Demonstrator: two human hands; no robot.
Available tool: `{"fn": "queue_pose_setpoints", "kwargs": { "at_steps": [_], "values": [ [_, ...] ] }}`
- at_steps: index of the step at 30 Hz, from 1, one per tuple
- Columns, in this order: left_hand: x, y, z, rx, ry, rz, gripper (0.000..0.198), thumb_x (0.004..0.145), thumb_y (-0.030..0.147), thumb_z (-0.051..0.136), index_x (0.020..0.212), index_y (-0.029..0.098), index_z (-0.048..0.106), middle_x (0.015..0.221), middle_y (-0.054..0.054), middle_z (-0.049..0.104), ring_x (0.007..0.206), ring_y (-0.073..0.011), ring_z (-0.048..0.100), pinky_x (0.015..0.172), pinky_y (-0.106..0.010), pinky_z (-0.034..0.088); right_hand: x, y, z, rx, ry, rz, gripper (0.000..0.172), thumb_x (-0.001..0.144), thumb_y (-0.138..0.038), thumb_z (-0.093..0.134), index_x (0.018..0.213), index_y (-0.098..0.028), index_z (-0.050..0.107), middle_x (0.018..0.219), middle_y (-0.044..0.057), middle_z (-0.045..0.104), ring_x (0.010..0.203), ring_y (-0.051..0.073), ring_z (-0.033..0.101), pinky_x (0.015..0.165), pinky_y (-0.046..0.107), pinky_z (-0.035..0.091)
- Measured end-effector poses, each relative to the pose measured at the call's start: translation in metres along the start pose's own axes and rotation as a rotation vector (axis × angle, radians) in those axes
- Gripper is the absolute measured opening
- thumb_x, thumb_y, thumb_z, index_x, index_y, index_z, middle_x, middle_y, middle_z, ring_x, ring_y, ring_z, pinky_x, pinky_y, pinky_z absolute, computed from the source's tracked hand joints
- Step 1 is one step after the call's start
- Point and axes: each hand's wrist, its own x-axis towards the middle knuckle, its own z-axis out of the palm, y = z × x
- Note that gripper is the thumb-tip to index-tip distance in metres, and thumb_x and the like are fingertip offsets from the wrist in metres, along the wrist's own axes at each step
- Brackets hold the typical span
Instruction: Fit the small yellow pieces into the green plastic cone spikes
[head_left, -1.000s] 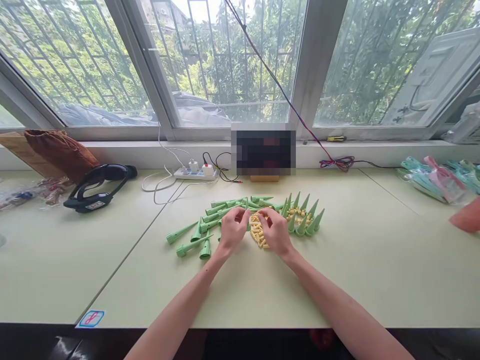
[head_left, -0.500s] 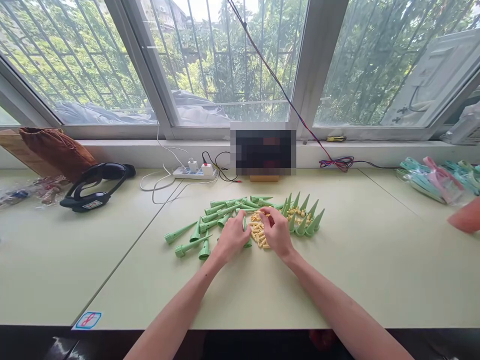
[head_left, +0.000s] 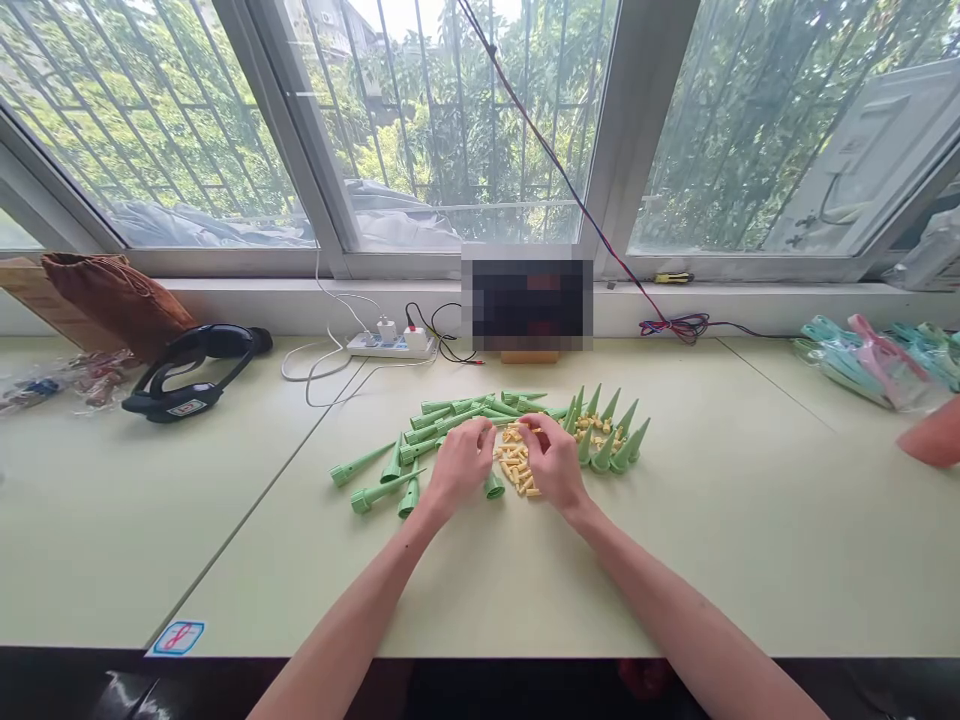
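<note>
A heap of green plastic spikes (head_left: 442, 423) lies on the pale green table (head_left: 712, 540), and several more spikes (head_left: 611, 440) stand point-up to the right. Between them is a pile of small yellow pieces (head_left: 516, 465). My left hand (head_left: 459, 468) is curled, fingers down on a green spike (head_left: 493, 486) at the pile's left edge. My right hand (head_left: 553, 462) pinches a small yellow piece (head_left: 525, 431) over the yellow pile.
A black headset (head_left: 191, 372) and a brown pouch (head_left: 112, 300) lie far left. A white power strip (head_left: 390, 346) with cables sits near the sill, a blurred box (head_left: 527, 300) behind the spikes. Bagged teal and pink items (head_left: 877, 358) sit far right, beside another person's hand (head_left: 934, 440).
My left hand dropped from its raised pinch beside the right hand onto a green spike by the pile. My right hand stayed over the yellow pieces.
</note>
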Motion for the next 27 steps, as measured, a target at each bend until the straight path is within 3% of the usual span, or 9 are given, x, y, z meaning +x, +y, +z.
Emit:
{"fn": "queue_pose_setpoints", "kwargs": {
  "at_steps": [3,9,20,27],
  "values": [
    [0.002,0.005,-0.003,-0.198,0.07,0.039,0.032,0.097,0.038,0.039,0.084,0.019,0.062,0.073,-0.002,0.061,0.063,-0.0145,0.051,0.059,-0.025,0.038,0.001,0.0,0.0,0.067,-0.025,0.051,0.023,0.094,-0.038,0.052,0.097,-0.018,0.064,0.082,0.004,0.065,0.056,0.013,0.053,0.051,0.026,0.044],
    [0.002,0.008,0.001,-0.404,-0.047,0.046,0.03,0.095,0.042,0.043,0.086,0.019,0.06,0.079,-0.001,0.061,0.067,-0.0134,0.054,0.057,-0.023,0.04,0.002,-0.003,-0.001,0.142,-0.057,0.09,0.03,0.093,-0.046,0.053,0.089,-0.018,0.063,0.074,0.002,0.061,0.051,0.012,0.049,0.047,0.025,0.041],
    [0.002,0.003,0.01,-0.507,-0.063,0.014,0.035,0.095,0.043,0.042,0.068,0.02,0.039,0.064,0.002,0.042,0.059,-0.0112,0.039,0.055,-0.024,0.034,0.001,-0.006,-0.001,0.091,-0.099,0.088,0.042,0.094,-0.053,0.047,0.071,-0.019,0.055,0.058,-0.002,0.047,0.052,0.012,0.041,0.048,0.024,0.034],
    [0.002,0.003,0.011,-0.486,-0.063,0.007,0.037,0.095,0.043,0.04,0.067,0.02,0.038,0.063,0.002,0.04,0.058,-0.0114,0.036,0.054,-0.025,0.033,0.002,-0.006,0.0,0.064,-0.097,0.077,0.045,0.095,-0.053,0.046,0.069,-0.018,0.056,0.057,-0.003,0.042,0.053,0.011,0.036,0.049,0.024,0.03]
  ]
}}
